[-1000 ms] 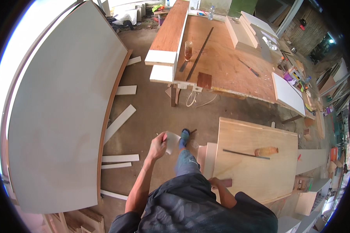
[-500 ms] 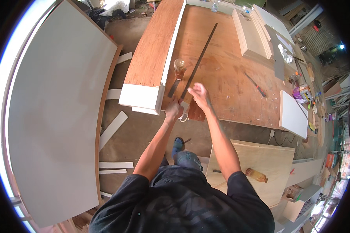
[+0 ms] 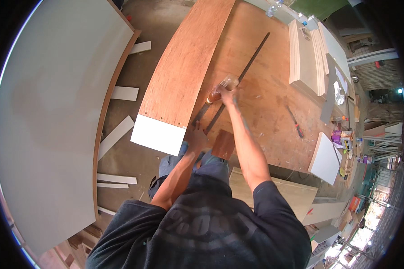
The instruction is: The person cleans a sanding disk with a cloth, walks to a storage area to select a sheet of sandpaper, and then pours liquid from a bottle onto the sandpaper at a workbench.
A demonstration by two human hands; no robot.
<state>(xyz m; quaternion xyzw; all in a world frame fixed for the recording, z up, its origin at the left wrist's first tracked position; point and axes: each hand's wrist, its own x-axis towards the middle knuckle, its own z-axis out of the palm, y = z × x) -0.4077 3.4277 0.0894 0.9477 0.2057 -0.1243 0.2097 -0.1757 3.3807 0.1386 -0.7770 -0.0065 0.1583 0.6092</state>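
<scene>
My right hand (image 3: 228,96) is wrapped round a clear container (image 3: 229,81) with brown contents. It is tilted, its brown end low toward the left over a short dark strip (image 3: 203,112). My left hand (image 3: 197,136) is at the near edge of the wooden worktable (image 3: 265,103), fingers stretched out by the near end of the short strip; whether they press on it is hard to see. A long dark strip (image 3: 254,54) runs from beside my left hand, under my right hand, to the far part of the table.
A long brown panel with a white end (image 3: 159,134) lies along the table's left side. Stacked boards (image 3: 306,65), a screwdriver (image 3: 295,122) and a white board (image 3: 325,158) are to the right. A large grey panel (image 3: 54,112) stands left; white offcuts (image 3: 116,136) lie on the floor.
My right hand has taken hold of the clear container, which stood upright, and tilted it. My left hand has let go of the long strip and opened. My body has moved closer to the table.
</scene>
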